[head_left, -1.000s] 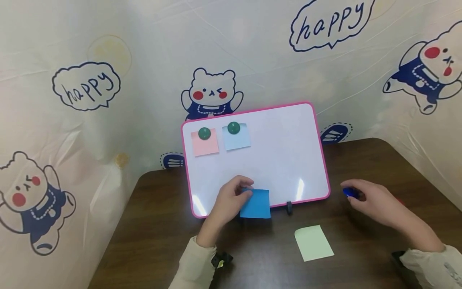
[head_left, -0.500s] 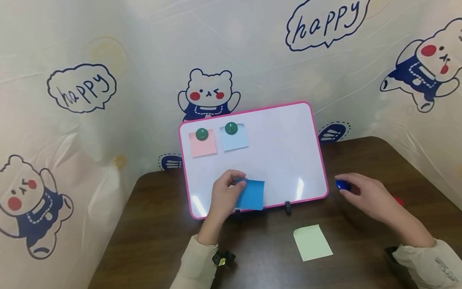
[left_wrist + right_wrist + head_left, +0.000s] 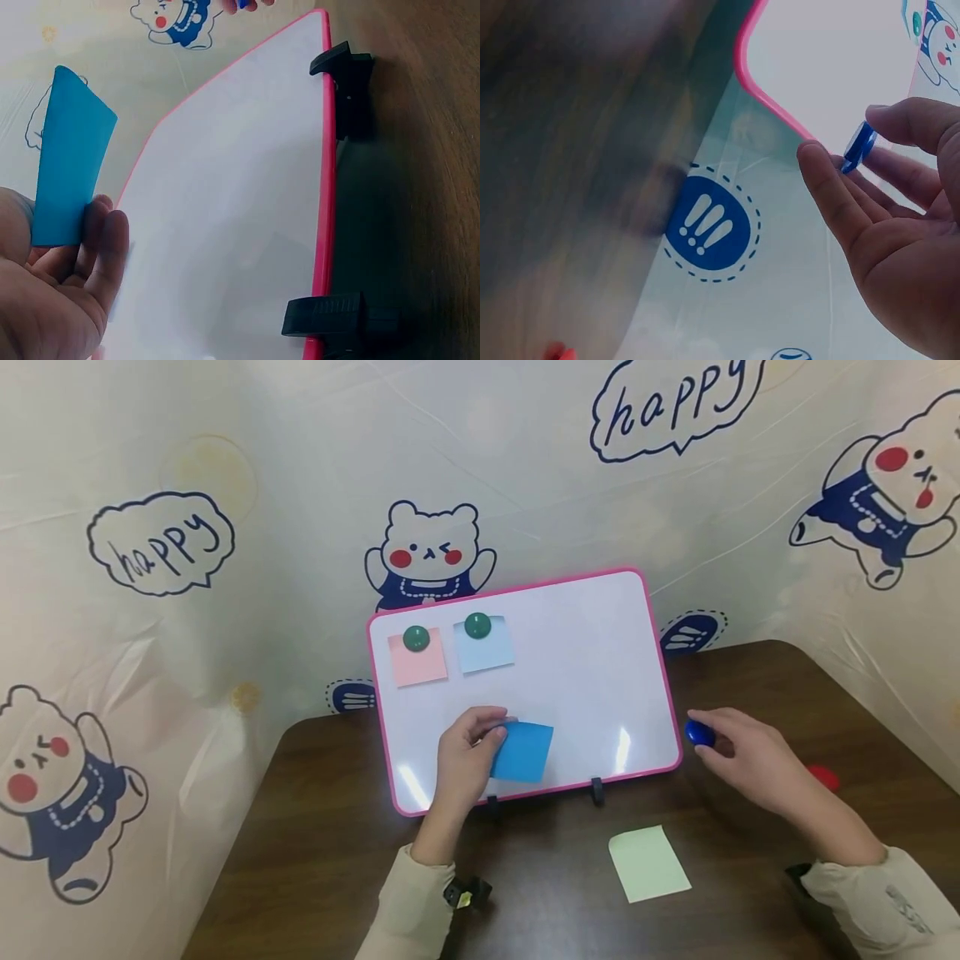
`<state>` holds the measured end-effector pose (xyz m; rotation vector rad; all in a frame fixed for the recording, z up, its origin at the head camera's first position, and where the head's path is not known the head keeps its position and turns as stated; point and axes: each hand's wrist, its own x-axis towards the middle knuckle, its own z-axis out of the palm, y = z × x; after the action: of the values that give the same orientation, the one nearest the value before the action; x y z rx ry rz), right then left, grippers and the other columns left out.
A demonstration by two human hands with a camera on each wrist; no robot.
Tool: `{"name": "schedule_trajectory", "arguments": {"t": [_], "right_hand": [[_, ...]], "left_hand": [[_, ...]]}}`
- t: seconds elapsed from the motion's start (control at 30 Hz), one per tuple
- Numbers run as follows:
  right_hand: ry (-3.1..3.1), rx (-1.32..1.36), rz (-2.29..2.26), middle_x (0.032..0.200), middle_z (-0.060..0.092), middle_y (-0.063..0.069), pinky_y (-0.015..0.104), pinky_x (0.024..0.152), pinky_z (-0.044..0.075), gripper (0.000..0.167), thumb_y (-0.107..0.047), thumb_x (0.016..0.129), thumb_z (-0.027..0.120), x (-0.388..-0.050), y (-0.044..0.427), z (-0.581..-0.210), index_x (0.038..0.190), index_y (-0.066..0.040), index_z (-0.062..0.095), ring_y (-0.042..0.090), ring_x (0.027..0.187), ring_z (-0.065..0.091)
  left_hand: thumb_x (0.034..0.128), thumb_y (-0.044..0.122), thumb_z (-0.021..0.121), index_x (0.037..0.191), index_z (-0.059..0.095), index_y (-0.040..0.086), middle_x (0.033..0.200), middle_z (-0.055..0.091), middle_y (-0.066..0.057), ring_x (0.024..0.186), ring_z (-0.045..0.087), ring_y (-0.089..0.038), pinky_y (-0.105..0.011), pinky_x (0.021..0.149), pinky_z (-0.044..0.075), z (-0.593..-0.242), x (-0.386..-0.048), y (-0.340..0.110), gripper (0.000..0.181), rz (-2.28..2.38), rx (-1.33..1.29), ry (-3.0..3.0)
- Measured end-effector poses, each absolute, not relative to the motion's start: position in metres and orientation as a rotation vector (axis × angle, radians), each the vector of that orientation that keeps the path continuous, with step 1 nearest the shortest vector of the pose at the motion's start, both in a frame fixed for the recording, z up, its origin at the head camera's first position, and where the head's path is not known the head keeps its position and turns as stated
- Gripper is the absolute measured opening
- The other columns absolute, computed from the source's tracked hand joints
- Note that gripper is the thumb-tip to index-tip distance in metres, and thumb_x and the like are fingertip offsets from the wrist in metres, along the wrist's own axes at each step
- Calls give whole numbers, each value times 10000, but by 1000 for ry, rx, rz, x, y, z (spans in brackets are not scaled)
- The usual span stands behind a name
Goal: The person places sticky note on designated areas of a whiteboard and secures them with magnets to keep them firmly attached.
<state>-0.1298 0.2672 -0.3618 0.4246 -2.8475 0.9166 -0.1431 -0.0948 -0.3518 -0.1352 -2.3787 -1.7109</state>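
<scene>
My left hand [image 3: 463, 760] is pinching a blue sticky note [image 3: 527, 752] before the whiteboard [image 3: 585, 668] — light edge-gripping should be preventing creases — while my right hand [image 3: 757, 760] is holding a blue magnet [image 3: 699, 733] nearby.

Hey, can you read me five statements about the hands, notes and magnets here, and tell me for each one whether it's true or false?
1. The left hand pinches a bright blue note. True.
2. The right hand holds a blue magnet. True.
3. On the whiteboard, one green magnet sits on a pink note and another on a light blue note. True.
4. The blue magnet already pins the bright blue note to the whiteboard. False: the magnet and that note are apart, one in each hand.
5. Every note in view is either on the whiteboard or in a hand. False: a pale green note lies on the table.
</scene>
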Motion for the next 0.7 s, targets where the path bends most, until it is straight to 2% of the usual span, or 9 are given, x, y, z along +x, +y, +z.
{"name": "schedule_trajectory", "arguments": {"t": [0.17, 0.3, 0.5, 0.7], "right_hand": [[-2863, 363, 921, 1265, 513, 295, 540, 774, 569, 573, -61, 902, 738, -132, 263, -361, 1402, 92, 505, 441, 1006, 608], [-2845, 343, 920, 1259, 515, 280, 540, 774, 570, 551, -82, 899, 748, -131, 262, -360, 1383, 64, 529, 419, 997, 609], [-2830, 394, 944, 1275, 570, 268, 541, 791, 566, 561, -107, 902, 760, -132, 262, -359, 1399, 5, 524, 389, 996, 639], [-2824, 404, 968, 1239, 590, 276, 532, 776, 573, 593, -120, 906, 758, -132, 259, -358, 1413, 40, 496, 387, 985, 640]], "left_hand": [[1003, 159, 642, 1164, 725, 146, 1121, 731, 32, 1022, 676, -250, -521, 884, 539, -349, -143, -91, 182, -1612, -107, -2393], [1008, 165, 638, 1094, 754, 173, 1070, 744, 47, 968, 687, -199, -467, 879, 549, -347, -142, -88, 145, -1480, -110, -2398], [1026, 199, 612, 1061, 732, 176, 1085, 728, 36, 915, 669, -232, -497, 835, 561, -346, -143, -85, 128, -1466, -154, -2351], [1024, 223, 610, 1082, 722, 162, 1093, 695, 23, 860, 642, -228, -472, 770, 574, -344, -146, -81, 140, -1445, -113, -2336]]}}
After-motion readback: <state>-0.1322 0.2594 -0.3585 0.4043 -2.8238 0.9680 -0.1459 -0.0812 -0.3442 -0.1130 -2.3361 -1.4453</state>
